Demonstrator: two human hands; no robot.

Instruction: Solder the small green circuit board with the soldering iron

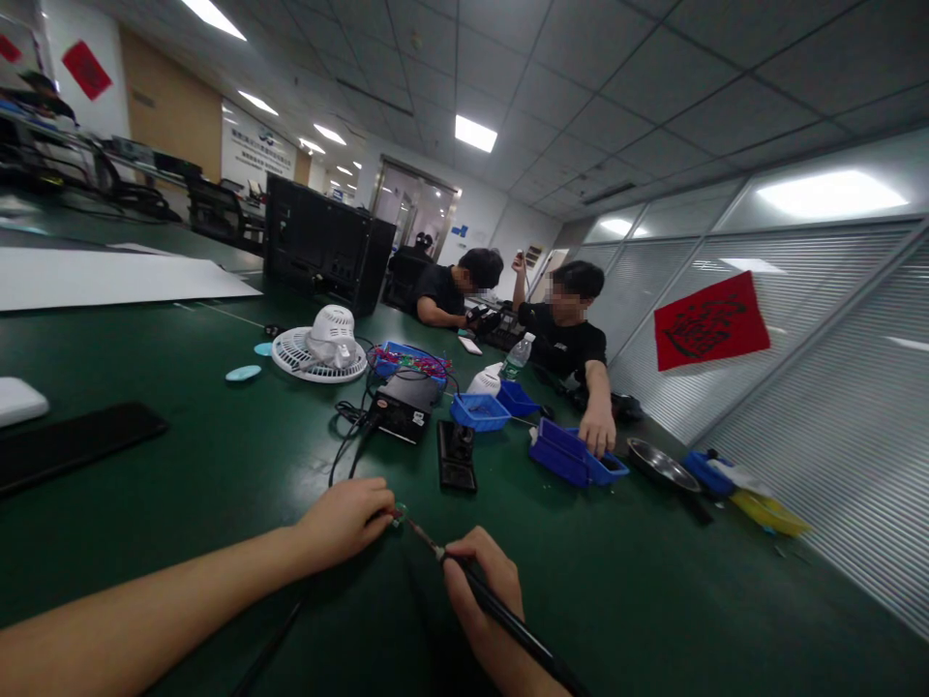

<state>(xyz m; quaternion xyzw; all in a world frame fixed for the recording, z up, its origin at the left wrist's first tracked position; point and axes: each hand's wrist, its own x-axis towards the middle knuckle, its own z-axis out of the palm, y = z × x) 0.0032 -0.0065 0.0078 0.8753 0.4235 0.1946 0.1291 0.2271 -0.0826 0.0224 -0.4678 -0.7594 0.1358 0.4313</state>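
Note:
Between its thumb and fingers my left hand pinches a small circuit board, with a bit of red, perhaps wire, beside the fingertips. My right hand is closed around the black handle of a soldering iron. The iron's tip points up and left and ends close to the board; whether they touch, I cannot tell. Behind both hands stands a black soldering iron stand. A black box-shaped soldering station with cables sits just beyond it.
Farther back lie a white fan part, a blue tray of red wires and a blue bin. At right, a co-worker's hand reaches into a blue bin beside a metal bowl. A black phone-like slab lies left.

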